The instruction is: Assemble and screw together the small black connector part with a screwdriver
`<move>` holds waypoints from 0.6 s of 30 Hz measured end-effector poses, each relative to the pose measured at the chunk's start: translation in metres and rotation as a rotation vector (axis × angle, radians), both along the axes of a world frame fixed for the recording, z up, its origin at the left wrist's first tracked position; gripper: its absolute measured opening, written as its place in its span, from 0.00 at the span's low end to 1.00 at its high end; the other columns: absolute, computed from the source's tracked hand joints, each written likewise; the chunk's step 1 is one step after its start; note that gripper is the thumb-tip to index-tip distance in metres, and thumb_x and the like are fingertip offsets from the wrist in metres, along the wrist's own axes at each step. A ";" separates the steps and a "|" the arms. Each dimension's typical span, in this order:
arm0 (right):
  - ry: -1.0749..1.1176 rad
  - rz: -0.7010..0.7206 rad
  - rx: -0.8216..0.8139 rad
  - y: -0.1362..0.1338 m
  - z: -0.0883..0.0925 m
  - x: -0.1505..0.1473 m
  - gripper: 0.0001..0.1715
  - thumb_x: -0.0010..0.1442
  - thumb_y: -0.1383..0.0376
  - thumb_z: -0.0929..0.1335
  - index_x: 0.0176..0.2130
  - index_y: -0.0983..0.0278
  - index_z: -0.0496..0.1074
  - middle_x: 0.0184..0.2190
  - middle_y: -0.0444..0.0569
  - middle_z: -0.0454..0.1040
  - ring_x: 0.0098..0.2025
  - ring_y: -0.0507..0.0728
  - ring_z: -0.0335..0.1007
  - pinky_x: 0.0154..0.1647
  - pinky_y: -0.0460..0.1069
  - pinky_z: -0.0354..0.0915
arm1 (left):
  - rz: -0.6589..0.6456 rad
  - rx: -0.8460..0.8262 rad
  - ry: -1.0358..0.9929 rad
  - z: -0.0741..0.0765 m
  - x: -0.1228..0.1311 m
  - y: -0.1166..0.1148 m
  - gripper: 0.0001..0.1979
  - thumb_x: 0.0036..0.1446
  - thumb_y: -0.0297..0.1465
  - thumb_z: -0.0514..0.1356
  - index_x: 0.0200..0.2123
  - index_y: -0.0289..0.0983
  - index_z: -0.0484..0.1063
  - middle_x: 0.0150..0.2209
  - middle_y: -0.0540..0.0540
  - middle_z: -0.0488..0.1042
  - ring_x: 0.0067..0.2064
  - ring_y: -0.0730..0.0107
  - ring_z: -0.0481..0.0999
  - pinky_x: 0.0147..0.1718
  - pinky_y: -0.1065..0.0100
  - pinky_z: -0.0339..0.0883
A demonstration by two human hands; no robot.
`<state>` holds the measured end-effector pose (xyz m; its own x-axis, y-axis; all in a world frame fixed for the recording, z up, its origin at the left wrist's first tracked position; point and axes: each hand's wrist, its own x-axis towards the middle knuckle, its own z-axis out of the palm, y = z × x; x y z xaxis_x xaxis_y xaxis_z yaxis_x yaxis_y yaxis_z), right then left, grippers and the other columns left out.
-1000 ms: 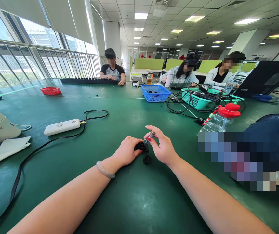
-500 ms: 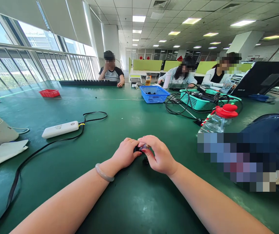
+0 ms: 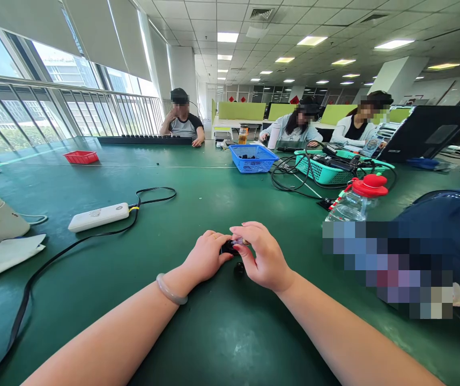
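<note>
My left hand [image 3: 205,257], with a pale bangle [image 3: 171,290] at its wrist, is closed on a small black object [image 3: 228,247] held low over the green table [image 3: 230,332]. Meeting it from the other side, my right hand [image 3: 265,260] pinches a small clear, purplish piece [image 3: 238,242] between thumb and fingers, right against the black object. The fingers cover much of both, so their exact kinds cannot be told. Just below my fingertips lies a small dark round piece [image 3: 238,269], touched by neither hand.
A white power bank [image 3: 99,217] with a black cable lies left. Farther off are a red tray [image 3: 81,156], a blue basket [image 3: 254,165] and a teal basket [image 3: 326,174] of cables. A red-capped bottle [image 3: 350,206] and a dark bag [image 3: 455,230] stand right. Several people sit across the table.
My hands hold nearly the same pose, and slightly more of the black object shows between them. The view has shifted a little.
</note>
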<state>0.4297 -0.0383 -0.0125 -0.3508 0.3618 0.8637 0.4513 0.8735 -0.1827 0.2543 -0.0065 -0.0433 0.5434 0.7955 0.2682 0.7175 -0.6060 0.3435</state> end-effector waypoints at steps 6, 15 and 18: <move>-0.024 -0.074 -0.109 0.007 -0.005 0.003 0.27 0.63 0.74 0.61 0.59 0.53 0.61 0.32 0.44 0.76 0.35 0.57 0.73 0.47 0.57 0.70 | 0.013 -0.035 -0.002 0.005 0.000 -0.002 0.12 0.58 0.32 0.64 0.46 0.38 0.74 0.45 0.45 0.78 0.50 0.55 0.71 0.53 0.55 0.65; 0.020 -0.167 -0.389 0.012 -0.005 0.005 0.14 0.63 0.66 0.66 0.49 0.57 0.70 0.33 0.45 0.77 0.36 0.57 0.74 0.45 0.54 0.70 | -0.019 0.015 -0.102 0.002 0.002 -0.003 0.16 0.61 0.30 0.60 0.53 0.40 0.70 0.50 0.45 0.75 0.53 0.57 0.70 0.56 0.53 0.65; 0.034 -0.174 -0.428 0.014 -0.006 0.007 0.11 0.63 0.65 0.65 0.47 0.58 0.71 0.34 0.46 0.78 0.37 0.57 0.75 0.45 0.54 0.70 | -0.016 0.023 -0.154 0.003 0.003 -0.005 0.18 0.62 0.28 0.58 0.55 0.41 0.69 0.51 0.44 0.73 0.53 0.59 0.70 0.56 0.54 0.66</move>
